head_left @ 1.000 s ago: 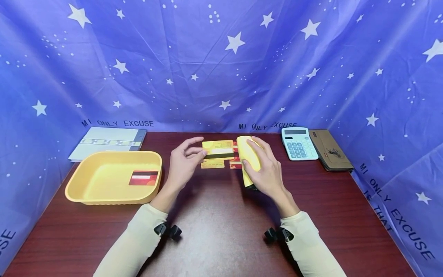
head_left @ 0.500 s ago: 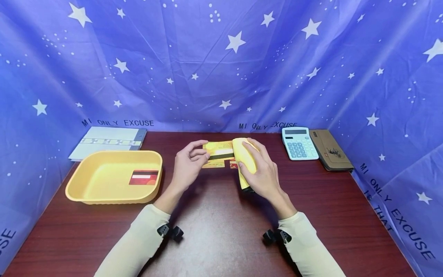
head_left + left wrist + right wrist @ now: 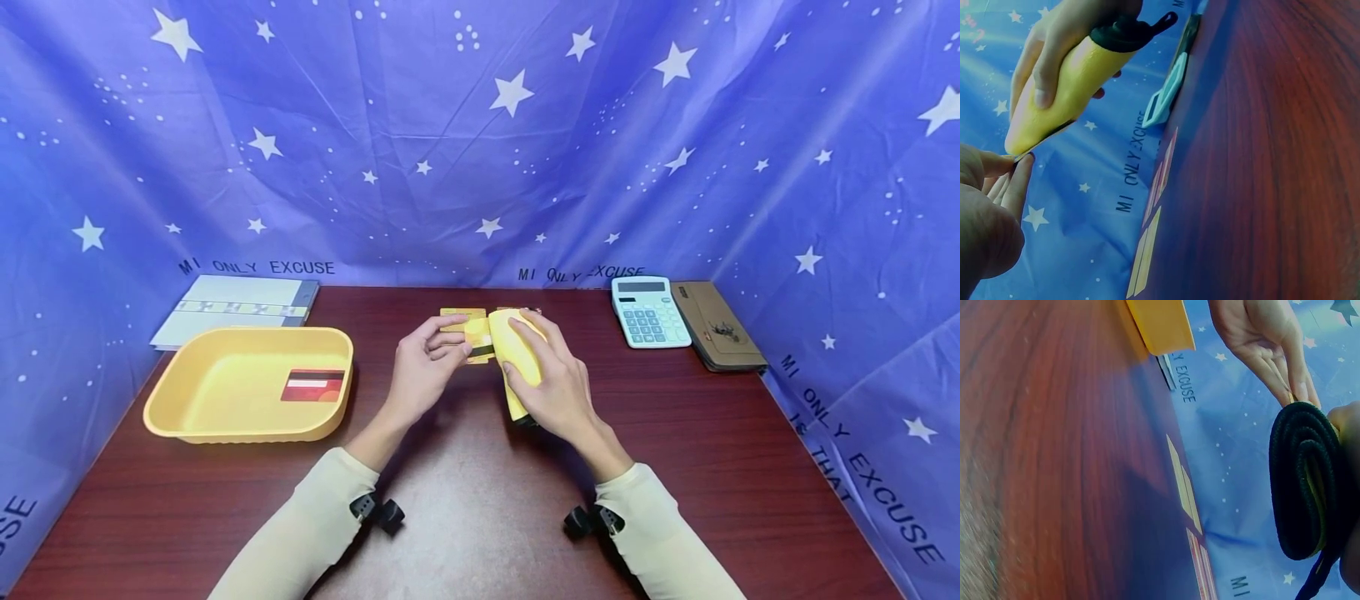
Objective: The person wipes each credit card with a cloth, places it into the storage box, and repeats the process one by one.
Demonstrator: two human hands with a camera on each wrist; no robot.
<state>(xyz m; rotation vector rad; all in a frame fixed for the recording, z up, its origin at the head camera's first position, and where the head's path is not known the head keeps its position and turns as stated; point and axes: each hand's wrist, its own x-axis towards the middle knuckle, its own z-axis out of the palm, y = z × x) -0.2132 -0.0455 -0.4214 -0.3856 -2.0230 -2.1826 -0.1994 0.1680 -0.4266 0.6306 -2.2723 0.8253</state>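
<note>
The left hand [image 3: 423, 367] pinched the left end of a yellow card [image 3: 477, 335] above the desk [image 3: 465, 500], toward its far edge; the card's long axis ran roughly parallel to that edge. Its right end met a yellow pouch-like object [image 3: 516, 348], overlap undetermined, whose long axis pointed toward the near edge. The right hand [image 3: 558, 375] gripped this object from the right.

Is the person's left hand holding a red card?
No, the left hand pinches a yellow card with a dark stripe, while a red card lies in the yellow basin.
</note>
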